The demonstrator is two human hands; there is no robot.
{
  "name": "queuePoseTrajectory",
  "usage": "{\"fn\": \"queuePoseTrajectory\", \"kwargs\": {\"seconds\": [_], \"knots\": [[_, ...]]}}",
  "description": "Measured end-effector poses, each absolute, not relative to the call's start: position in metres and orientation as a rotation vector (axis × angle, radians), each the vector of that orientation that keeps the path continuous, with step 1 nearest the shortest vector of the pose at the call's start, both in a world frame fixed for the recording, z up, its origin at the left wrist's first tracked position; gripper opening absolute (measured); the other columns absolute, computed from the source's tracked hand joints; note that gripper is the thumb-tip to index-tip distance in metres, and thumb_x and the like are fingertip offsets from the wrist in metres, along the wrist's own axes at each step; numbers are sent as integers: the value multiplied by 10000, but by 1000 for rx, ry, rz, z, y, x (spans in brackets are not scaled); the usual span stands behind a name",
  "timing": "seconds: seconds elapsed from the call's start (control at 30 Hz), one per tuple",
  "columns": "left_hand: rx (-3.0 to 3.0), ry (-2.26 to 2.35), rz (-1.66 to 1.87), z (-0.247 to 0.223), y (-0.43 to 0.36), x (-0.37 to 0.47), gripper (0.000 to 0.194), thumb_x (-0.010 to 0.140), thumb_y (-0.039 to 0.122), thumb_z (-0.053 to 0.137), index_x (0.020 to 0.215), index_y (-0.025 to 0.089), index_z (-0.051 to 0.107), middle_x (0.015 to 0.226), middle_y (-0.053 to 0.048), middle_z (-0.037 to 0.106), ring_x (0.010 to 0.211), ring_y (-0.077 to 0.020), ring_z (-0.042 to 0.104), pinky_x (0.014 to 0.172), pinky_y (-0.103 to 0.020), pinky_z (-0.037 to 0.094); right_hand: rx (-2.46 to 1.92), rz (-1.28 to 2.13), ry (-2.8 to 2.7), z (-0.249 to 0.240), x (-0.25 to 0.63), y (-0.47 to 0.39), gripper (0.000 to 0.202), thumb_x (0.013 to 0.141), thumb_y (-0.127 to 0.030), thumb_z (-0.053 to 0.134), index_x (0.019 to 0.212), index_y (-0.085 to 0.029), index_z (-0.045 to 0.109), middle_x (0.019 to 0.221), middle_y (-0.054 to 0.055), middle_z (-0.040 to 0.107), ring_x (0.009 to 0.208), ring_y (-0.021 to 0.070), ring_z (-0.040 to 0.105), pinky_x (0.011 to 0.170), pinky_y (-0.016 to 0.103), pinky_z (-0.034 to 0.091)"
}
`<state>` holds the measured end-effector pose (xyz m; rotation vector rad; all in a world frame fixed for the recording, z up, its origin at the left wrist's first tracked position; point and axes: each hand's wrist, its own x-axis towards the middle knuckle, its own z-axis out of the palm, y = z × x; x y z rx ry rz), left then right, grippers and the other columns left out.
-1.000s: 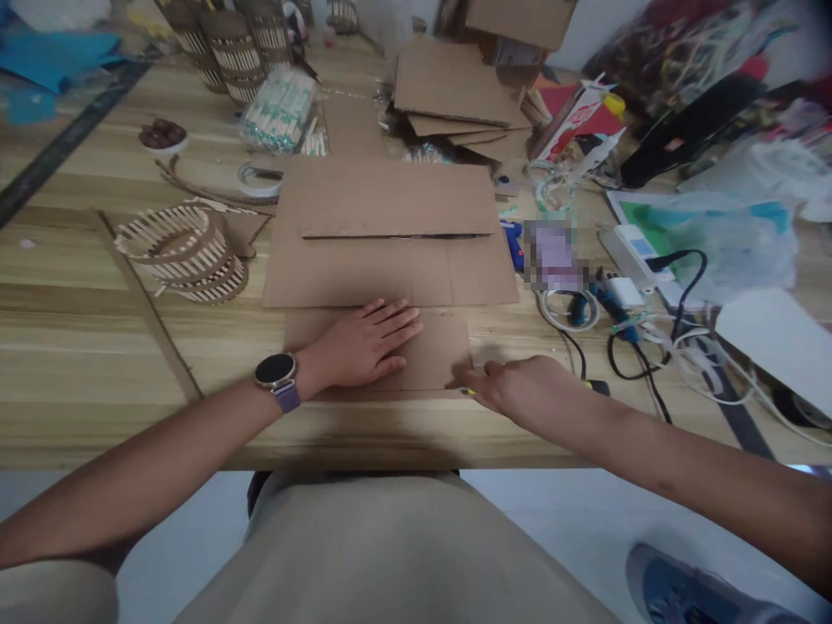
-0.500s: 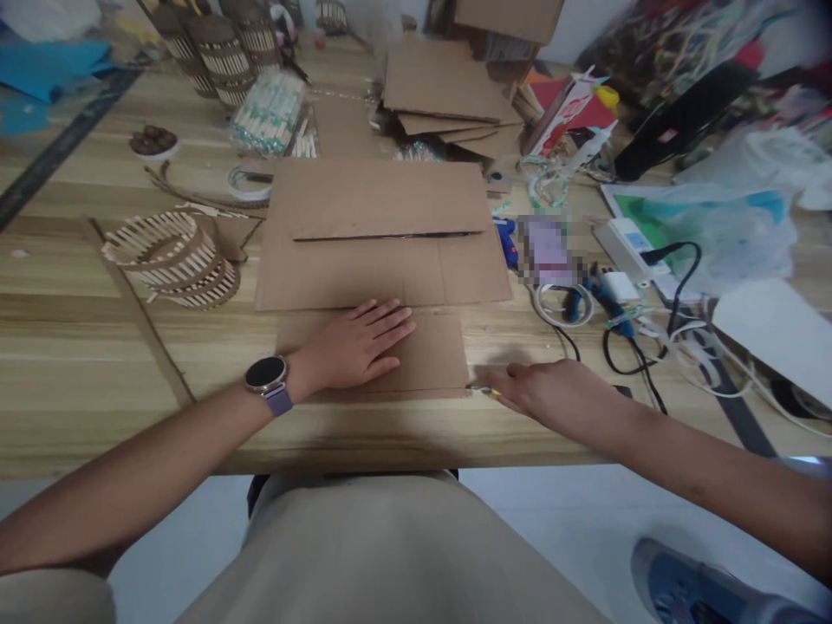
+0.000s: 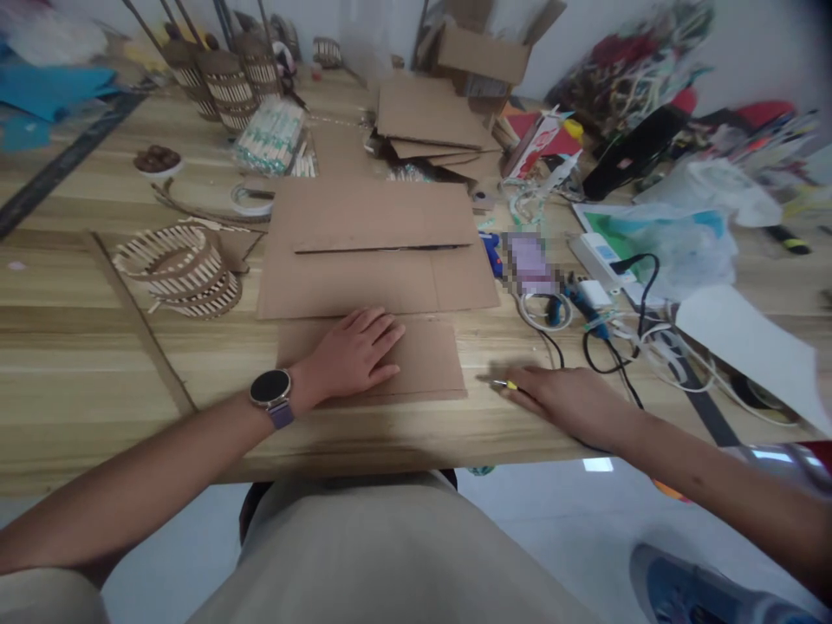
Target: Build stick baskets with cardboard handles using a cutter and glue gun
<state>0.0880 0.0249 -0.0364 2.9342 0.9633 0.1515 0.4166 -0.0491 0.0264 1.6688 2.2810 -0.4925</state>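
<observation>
Our right hand [image 3: 562, 399] has moved rightward from the near cardboard [image 3: 429, 360], fingers closed round a cutter [image 3: 504, 384]; our left hand [image 3: 351, 354], spread flat and empty, presumably steadies it on the desk [image 3: 65, 364].

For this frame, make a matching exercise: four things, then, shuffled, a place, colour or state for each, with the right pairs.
1. left hand
2. right hand
3. watch
4. slatted basket

A. left of the larger cardboard sheet
B. gripping a thin tool
C. purple strap
D. palm down on the smaller cardboard piece

Pairs: 1-D, 2-B, 3-C, 4-A
</observation>
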Motion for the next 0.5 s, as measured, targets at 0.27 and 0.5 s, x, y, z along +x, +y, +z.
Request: {"fn": "queuePoseTrajectory", "kwargs": {"seconds": [0.27,0.5], "knots": [[2781,1247,-137,1,13,113,717,818,612,710,1276,75,588,1211,-219,630,1100,-360,575,939,-455,489,2181,-1906,1718,8,356,-77,666,823,-400,635,1409,-219,376,643,-93,534,424,132,525,440,262,457],[2690,1320,-145,2,15,123,675,740,620,787,1097,66,636,1113,-221,624,1077,-375,558,883,-450,495,2289,-2081,1574,9,344,-80,698,773,-326,650,1419,-239,399,706,-90,540,431,89,509,426,227,441]]}}
